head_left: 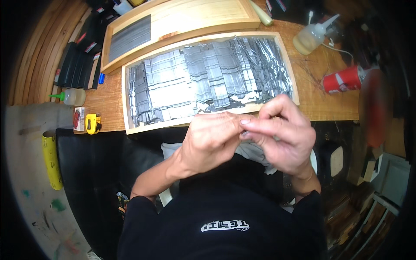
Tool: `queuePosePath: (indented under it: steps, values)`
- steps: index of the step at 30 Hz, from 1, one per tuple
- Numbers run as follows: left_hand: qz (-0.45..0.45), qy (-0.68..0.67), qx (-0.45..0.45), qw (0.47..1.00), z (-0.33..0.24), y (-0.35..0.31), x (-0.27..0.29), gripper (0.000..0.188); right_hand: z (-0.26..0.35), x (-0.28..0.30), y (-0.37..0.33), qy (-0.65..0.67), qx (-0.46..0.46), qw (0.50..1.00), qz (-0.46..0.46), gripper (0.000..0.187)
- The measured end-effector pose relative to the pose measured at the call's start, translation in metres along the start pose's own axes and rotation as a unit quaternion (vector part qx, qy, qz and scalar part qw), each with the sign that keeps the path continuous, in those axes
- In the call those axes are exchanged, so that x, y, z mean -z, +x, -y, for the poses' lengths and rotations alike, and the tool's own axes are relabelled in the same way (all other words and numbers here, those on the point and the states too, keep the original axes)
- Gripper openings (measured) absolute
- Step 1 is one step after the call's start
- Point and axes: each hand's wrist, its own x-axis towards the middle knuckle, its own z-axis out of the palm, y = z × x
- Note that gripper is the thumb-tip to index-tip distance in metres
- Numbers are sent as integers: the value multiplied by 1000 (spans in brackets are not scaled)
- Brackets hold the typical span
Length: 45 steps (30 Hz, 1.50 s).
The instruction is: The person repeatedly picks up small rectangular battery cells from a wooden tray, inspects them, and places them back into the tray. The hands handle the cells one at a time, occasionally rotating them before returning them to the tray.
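My left hand (212,139) and my right hand (286,136) meet in front of my chest, just over the near edge of a shallow wooden tray (125,97). Both are closed, thumbs and fingertips pinched together and touching. Whatever sits between the fingertips is too small and too covered to make out. Many thin, dark grey, shiny strips (169,84) fill the tray. They lie in neat overlapping rows at the left and middle, and in a looser, jumbled heap toward the right side.
Behind the tray lies a wooden frame (195,17) with a grey strip panel (130,38) at its left. A squeeze bottle (308,40) and red can (342,81) are at right. Left are a green-tipped bottle (74,97), yellow tape measure (92,124) and small box (79,119).
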Motion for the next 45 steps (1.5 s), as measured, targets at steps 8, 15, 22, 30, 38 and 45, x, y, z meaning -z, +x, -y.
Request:
queuePosePath:
  steps: [8,15,22,30,38,45]
  values:
    - [13,-103,124,987,5,6,4,25,-9,0,9,33,-47,998,7,20]
    - [125,-405,466,776,-9,-56,10,11,-18,-41,-62,257,-328,908,48,21]
    - [65,-492,580,646,40,-87,-7,16,-67,-81,-83,430,-494,756,-12,20]
    - [73,-183,384,902,19,-108,3,11,-47,-92,-81,259,-316,913,-8,13]
    - [-1,-84,337,938,5,-138,4,15,-46,-100,-65,214,-232,944,95,14]
    - [-46,-95,382,918,-3,-143,0,20,-49,-96,-56,243,-272,921,137,17]
